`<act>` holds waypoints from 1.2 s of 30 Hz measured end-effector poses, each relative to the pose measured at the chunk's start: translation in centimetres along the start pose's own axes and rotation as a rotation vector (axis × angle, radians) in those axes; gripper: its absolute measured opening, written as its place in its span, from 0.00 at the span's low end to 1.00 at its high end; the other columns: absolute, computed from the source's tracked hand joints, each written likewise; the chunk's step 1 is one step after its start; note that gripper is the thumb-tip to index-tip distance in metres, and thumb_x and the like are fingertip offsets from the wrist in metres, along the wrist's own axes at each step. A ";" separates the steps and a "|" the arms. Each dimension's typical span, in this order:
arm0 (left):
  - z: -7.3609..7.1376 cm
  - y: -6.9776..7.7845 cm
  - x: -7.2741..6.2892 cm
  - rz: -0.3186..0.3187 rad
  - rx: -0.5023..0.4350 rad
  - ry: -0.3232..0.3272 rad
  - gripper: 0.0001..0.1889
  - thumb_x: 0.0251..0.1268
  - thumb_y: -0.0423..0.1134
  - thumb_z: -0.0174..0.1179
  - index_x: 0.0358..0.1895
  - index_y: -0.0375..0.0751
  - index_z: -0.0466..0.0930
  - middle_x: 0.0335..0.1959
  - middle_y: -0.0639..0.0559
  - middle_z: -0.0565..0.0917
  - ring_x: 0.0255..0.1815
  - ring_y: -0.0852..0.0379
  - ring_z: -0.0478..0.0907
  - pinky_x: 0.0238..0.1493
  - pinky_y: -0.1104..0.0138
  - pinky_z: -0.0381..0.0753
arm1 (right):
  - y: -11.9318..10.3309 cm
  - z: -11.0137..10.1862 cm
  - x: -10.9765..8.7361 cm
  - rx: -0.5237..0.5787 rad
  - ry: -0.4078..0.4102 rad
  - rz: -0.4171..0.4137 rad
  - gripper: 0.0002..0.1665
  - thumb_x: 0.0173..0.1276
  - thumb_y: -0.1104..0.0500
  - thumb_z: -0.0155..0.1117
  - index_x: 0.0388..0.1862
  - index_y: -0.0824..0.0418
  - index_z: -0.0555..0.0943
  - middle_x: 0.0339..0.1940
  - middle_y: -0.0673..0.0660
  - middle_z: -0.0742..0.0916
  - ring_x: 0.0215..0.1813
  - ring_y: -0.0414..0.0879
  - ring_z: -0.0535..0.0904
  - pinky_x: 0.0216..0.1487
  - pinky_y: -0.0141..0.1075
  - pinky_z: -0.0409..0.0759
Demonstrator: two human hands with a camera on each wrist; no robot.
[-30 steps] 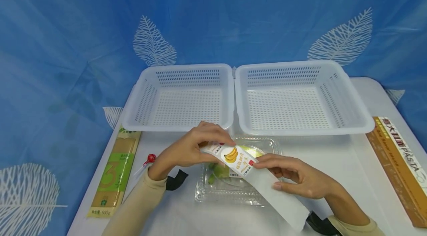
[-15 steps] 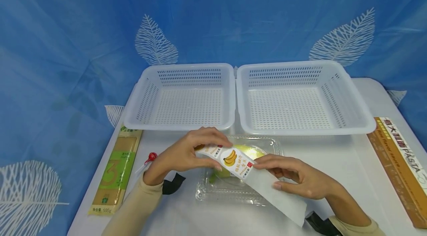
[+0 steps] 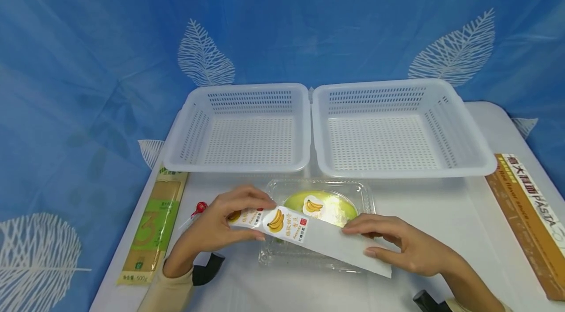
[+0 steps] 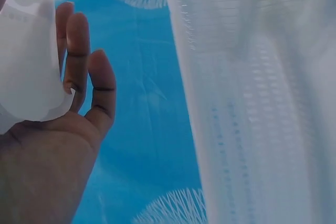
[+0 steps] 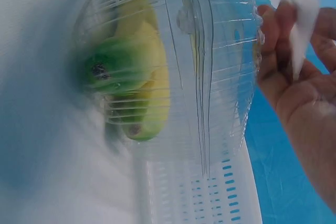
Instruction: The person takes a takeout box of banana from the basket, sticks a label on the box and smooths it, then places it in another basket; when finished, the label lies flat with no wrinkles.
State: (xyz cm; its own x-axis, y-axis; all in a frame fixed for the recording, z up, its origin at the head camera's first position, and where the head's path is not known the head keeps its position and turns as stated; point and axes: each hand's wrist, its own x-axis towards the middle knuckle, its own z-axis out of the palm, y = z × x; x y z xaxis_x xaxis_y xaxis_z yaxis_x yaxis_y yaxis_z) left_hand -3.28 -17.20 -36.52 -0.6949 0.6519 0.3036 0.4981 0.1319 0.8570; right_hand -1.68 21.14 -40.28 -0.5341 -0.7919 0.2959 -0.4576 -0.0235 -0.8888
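A white strip of banana-print stickers (image 3: 282, 226) stretches between my two hands, low over a clear plastic clamshell box (image 3: 273, 253). My left hand (image 3: 220, 219) holds its printed left end between thumb and fingers; in the left wrist view the strip (image 4: 31, 66) curves through the palm. Its plain right end is pinched by my right hand (image 3: 406, 241), as the right wrist view also shows. Yellow-green fruit (image 5: 142, 77) lies inside the box. A banana sticker (image 3: 313, 205) shows over the fruit, and the strip hides the box's lower middle.
Two white slotted baskets (image 3: 301, 155) (image 3: 322, 165) stand side by side behind the box. A green noodle packet (image 3: 152, 233) and a red-topped lollipop (image 3: 200, 207) lie at left. At the right edge is a brown pasta box (image 3: 525, 223).
My left hand has moved left and towards me, drawing the strip's printed end along and levelling it. The right hand stays nearly in place. More of the fruit and its sticker shows.
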 end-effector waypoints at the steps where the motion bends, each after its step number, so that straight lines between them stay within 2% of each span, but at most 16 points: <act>1: 0.0 0.0 -0.7 -0.019 0.009 0.017 0.28 0.51 0.29 0.73 0.59 0.41 0.80 0.55 0.46 0.78 0.55 0.56 0.75 0.41 0.68 0.82 | 0.0 0.1 -0.1 -0.017 0.018 -0.006 0.32 0.65 0.79 0.57 0.68 0.66 0.71 0.64 0.57 0.79 0.61 0.41 0.75 0.57 0.29 0.76; 5: 0.1 -0.3 -3.5 -0.054 0.030 0.097 0.30 0.48 0.25 0.73 0.59 0.39 0.79 0.55 0.46 0.79 0.57 0.58 0.75 0.46 0.70 0.80 | 0.2 0.1 -0.8 -0.109 0.137 -0.013 0.32 0.60 0.80 0.62 0.65 0.67 0.74 0.60 0.59 0.81 0.59 0.42 0.75 0.56 0.28 0.75; 7: 0.2 -0.5 -4.8 -0.078 0.035 0.127 0.31 0.47 0.23 0.72 0.59 0.38 0.79 0.55 0.46 0.79 0.58 0.58 0.75 0.48 0.71 0.80 | 0.5 0.0 -1.2 -0.170 0.205 -0.018 0.34 0.55 0.80 0.66 0.63 0.68 0.75 0.59 0.60 0.81 0.61 0.43 0.74 0.59 0.26 0.73; 11: 0.5 -0.7 -6.7 -0.162 0.027 0.130 0.29 0.49 0.25 0.72 0.59 0.39 0.79 0.55 0.49 0.79 0.59 0.60 0.74 0.53 0.71 0.79 | 1.3 -0.3 -1.8 -0.285 0.287 -0.013 0.38 0.48 0.78 0.72 0.61 0.67 0.76 0.61 0.60 0.80 0.66 0.45 0.68 0.65 0.24 0.64; 14: 0.8 -1.0 -7.6 -0.192 0.013 0.120 0.29 0.50 0.25 0.72 0.59 0.39 0.79 0.55 0.49 0.80 0.58 0.60 0.75 0.55 0.70 0.78 | 1.8 -0.4 -2.0 -0.326 0.297 0.006 0.39 0.47 0.74 0.75 0.62 0.65 0.77 0.65 0.60 0.77 0.70 0.48 0.64 0.66 0.26 0.60; 18: 0.9 -1.4 -8.6 -0.190 -0.002 0.098 0.29 0.50 0.23 0.71 0.59 0.40 0.78 0.55 0.48 0.80 0.58 0.59 0.75 0.55 0.70 0.78 | 2.3 -0.3 -2.1 -0.351 0.295 0.057 0.40 0.47 0.67 0.78 0.63 0.61 0.77 0.71 0.61 0.71 0.76 0.53 0.55 0.69 0.27 0.52; 21: 1.0 -1.5 -9.4 -0.213 -0.031 0.072 0.28 0.52 0.24 0.70 0.59 0.41 0.78 0.55 0.48 0.81 0.58 0.60 0.75 0.55 0.71 0.78 | 2.7 -0.1 -2.0 -0.362 0.274 0.089 0.42 0.47 0.62 0.81 0.64 0.58 0.76 0.75 0.62 0.67 0.78 0.57 0.50 0.69 0.25 0.48; 24: 1.1 -1.7 -10.4 -0.248 -0.042 0.054 0.26 0.55 0.26 0.69 0.60 0.40 0.78 0.56 0.49 0.81 0.58 0.61 0.75 0.55 0.72 0.77 | 3.0 0.1 -2.0 -0.363 0.251 0.091 0.43 0.47 0.57 0.82 0.65 0.57 0.76 0.76 0.64 0.64 0.79 0.59 0.47 0.69 0.25 0.46; 30: 1.4 -2.1 -12.6 -0.353 -0.081 0.049 0.25 0.57 0.30 0.68 0.61 0.37 0.77 0.56 0.50 0.80 0.58 0.62 0.74 0.57 0.74 0.76 | 3.6 0.2 -2.1 -0.345 0.238 0.042 0.45 0.48 0.48 0.81 0.65 0.59 0.75 0.76 0.68 0.61 0.78 0.62 0.45 0.71 0.25 0.44; 33: 2.0 -2.5 -12.9 -0.385 -0.030 0.059 0.25 0.58 0.34 0.69 0.60 0.40 0.78 0.56 0.53 0.80 0.58 0.64 0.73 0.57 0.74 0.75 | 3.9 0.2 -2.2 -0.337 0.235 0.027 0.46 0.48 0.44 0.79 0.65 0.60 0.75 0.76 0.69 0.59 0.78 0.63 0.44 0.71 0.25 0.43; 36: 2.7 -3.0 -12.8 -0.380 0.042 0.070 0.25 0.57 0.39 0.70 0.59 0.44 0.78 0.55 0.54 0.81 0.57 0.64 0.74 0.57 0.73 0.75 | 4.1 0.3 -2.2 -0.335 0.239 0.024 0.46 0.49 0.43 0.78 0.65 0.60 0.75 0.76 0.69 0.59 0.79 0.63 0.43 0.72 0.25 0.43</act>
State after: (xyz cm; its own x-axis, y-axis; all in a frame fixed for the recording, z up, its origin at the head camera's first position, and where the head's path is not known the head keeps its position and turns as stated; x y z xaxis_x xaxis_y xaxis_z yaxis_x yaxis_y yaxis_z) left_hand 5.50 -23.93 -44.13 -0.8667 0.4988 -0.0032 0.2185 0.3853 0.8965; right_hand -2.11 22.61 -44.70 -0.6798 -0.6247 0.3842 -0.6277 0.2248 -0.7452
